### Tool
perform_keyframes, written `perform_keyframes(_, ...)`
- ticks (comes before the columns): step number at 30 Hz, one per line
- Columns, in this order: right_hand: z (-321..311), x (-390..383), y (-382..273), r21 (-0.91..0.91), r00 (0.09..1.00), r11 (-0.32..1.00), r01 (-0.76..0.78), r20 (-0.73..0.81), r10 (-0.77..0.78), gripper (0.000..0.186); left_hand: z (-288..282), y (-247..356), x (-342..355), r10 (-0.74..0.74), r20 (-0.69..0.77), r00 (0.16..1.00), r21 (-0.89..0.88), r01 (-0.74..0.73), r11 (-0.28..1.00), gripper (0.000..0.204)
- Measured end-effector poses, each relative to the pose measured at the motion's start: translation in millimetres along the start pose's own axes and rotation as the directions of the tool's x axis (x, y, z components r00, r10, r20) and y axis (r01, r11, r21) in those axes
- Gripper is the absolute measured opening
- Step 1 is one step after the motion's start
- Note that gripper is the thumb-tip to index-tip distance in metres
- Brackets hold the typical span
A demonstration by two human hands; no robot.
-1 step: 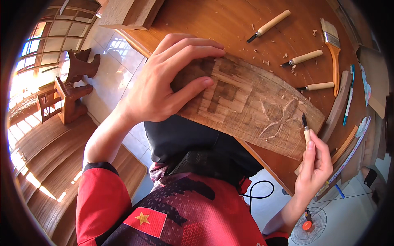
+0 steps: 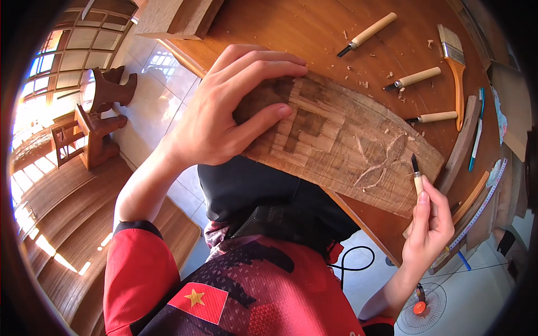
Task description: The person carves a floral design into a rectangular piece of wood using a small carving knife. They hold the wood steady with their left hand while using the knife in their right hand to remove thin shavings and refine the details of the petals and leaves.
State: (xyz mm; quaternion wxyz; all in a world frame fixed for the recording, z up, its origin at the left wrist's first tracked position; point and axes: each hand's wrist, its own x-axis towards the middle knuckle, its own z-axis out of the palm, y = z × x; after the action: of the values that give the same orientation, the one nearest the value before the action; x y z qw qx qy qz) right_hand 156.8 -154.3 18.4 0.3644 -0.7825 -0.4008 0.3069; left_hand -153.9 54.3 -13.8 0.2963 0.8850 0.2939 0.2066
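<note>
A brown wooden board [image 2: 330,151] lies slanted on the table, its left end overhanging the near edge. On its right part is a carved flower [image 2: 385,163] with several petals; squarish carved shapes lie further left. My left hand [image 2: 230,112] grips the board's left end, thumb on the top face and fingers reaching to the far edge. Between the thumb and fingers of my right hand [image 2: 430,227] is a carving chisel [image 2: 417,178] with a pale wooden handle. Its dark blade points away from me, over the board just right of the flower; whether the tip touches is hard to tell.
Beyond the board lie three more chisels [image 2: 372,32], a flat paintbrush [image 2: 455,73] and wood shavings on the table [image 2: 291,25]. A toothbrush [image 2: 476,131], wood strips and a measuring tape [image 2: 481,207] are at the right. A wooden block [image 2: 176,19] stands far left.
The chisel in my right hand has shifted very slightly to the left. My left hand and the board look the same.
</note>
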Motion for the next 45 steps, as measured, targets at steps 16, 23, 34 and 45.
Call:
perform_keyframes(16, 7, 7, 3, -0.089, 0.979, 0.976, 0.2, 0.044, -0.197, 0.021, 0, -5, 1, 0.011, 0.018, 1.0, 0.03, -0.012, 0.999, 0.047)
perform_keyframes(23, 13, 12, -6, -0.096, 0.975, 0.97, 0.223, 0.039, -0.22, 0.021, 0, -3, 1, -0.01, 0.022, 1.0, 0.033, 0.009, 0.999, 0.049)
perform_keyframes(34, 20, 11, -6, -0.033, 0.996, 0.996, 0.077, -0.052, -0.079, 0.025, 0, -2, 0, -0.02, 0.02, 1.0, 0.012, 0.019, 1.0, 0.048)
perform_keyframes(45, 5, 19, -6, -0.014, 0.986, 0.988, 0.152, 0.067, -0.151, 0.024, 2, -5, 0, 0.001, -0.007, 1.0, 0.012, -0.001, 1.0, 0.045)
